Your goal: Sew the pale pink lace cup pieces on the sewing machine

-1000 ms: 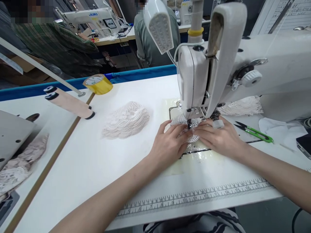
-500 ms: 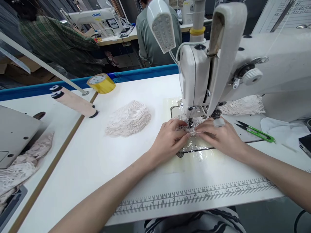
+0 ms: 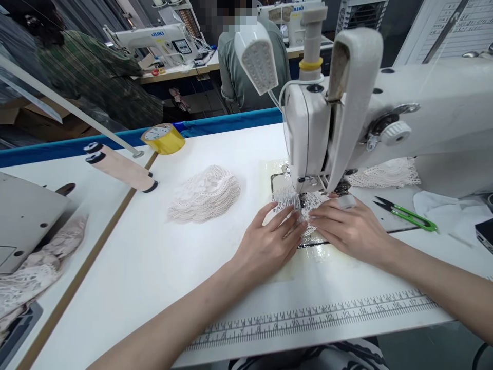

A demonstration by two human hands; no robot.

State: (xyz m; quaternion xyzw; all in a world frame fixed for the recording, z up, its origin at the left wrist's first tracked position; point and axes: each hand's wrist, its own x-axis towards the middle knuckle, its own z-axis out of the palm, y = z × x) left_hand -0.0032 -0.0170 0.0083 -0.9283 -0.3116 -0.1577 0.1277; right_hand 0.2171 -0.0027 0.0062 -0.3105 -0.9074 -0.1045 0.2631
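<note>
Both hands lie flat and open, gripping nothing: left hand (image 3: 269,244) presses its spread fingers onto a small piece of white lace (image 3: 288,201), and right hand (image 3: 348,230) pins the same piece from the other side, a pale plastic ring on one finger. Lace piece: openwork, scalloped edge, thin and soft; sits on the glossy metal needle plate directly under the presser foot (image 3: 301,198) of the sewing machine (image 3: 385,118). Sewing machine: off-white enamelled body, rounded head, ribbed tension knob on its face. Lamp head (image 3: 257,54): white, oval, dimpled lens, hanging over the table. Table (image 3: 162,257): smooth white laminate, printed measuring scale (image 3: 308,318) along the near edge. Stack of lace pieces (image 3: 206,194): cream, fanned, scalloped, well left of the hands. Second lace heap (image 3: 385,173): behind the machine arm, to the right. Thread snips (image 3: 408,213): green handle, dark pointed blades, just right of the right hand. Tape roll (image 3: 162,139): yellow, glossy, at the far table edge. Cardboard tube (image 3: 119,167): beige, cylindrical, black end caps, lying on its side.
</note>
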